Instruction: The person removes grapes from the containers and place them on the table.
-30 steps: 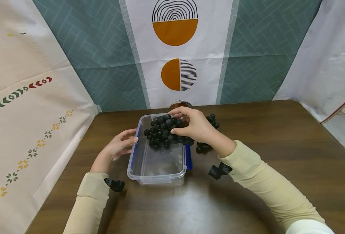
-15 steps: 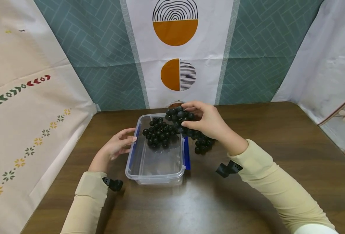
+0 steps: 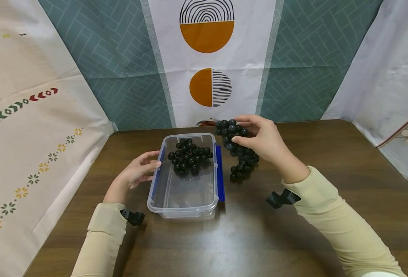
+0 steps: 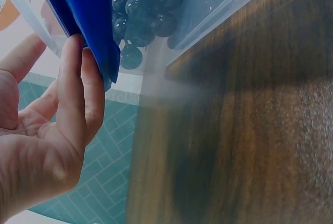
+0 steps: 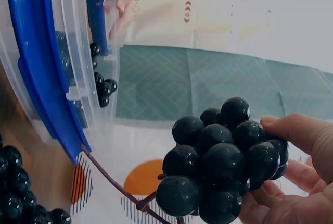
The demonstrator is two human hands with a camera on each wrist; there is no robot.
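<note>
A clear plastic container [image 3: 183, 196] with blue side latches [image 3: 220, 173] stands on the table without a lid over it. Inside, towards its far end, lies a bunch of dark grapes [image 3: 188, 156]. My left hand [image 3: 139, 171] rests on the container's left side, its fairly straight fingers touching the blue latch [image 4: 93, 21] there. To the right of the container, my right hand [image 3: 262, 138] holds up a second grape bunch [image 5: 218, 164] between thumb and fingers, its brown stem hanging free. Below that one, more dark grapes [image 3: 238, 173] lie on the table, partly hidden.
The brown wooden table [image 3: 259, 238] extends around the container. Behind it hangs a teal cloth [image 3: 293, 84] with a white printed panel. Pale patterned cloth [image 3: 51, 127] covers the left side, and white cloth [image 3: 390, 69] the right.
My right hand has carried its grape bunch rightward from over the container to beside it, above the table. The other bunch stays inside. My left hand has kept its place on the container.
</note>
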